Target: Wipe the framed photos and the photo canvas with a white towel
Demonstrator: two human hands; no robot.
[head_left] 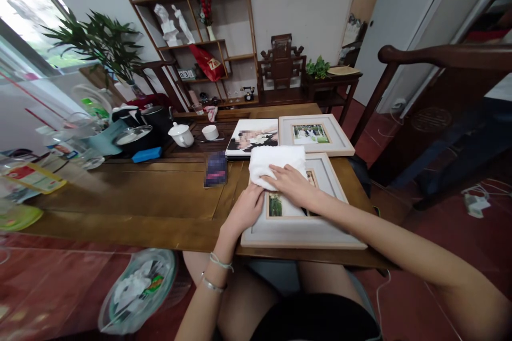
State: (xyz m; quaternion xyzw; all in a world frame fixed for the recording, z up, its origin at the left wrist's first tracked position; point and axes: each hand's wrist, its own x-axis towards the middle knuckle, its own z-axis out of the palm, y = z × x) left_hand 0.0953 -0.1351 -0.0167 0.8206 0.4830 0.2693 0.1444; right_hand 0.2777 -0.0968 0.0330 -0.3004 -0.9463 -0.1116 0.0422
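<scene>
A folded white towel [277, 155] covers the upper left of a light wooden picture frame [312, 242], which lies at the table's near edge. My right hand [291, 185] rests on top of the towel, fingers stretched out and pressing it. At the towel's lower left corner is my left hand [248, 205], its fingers bent against the cloth; their tips are partly hidden. Below the towel, part of a green photo [276, 205] shows inside the frame. My right hand and forearm hide some of it.
Behind lie a second framed photo [316, 133] and a photo panel [254, 136]. A blurred dark packet [216, 169], blue block [146, 154], lidded white cup [181, 134] and black kettle [157, 117] stand leftward. A lined trash bin [140, 287] is below the table's front edge.
</scene>
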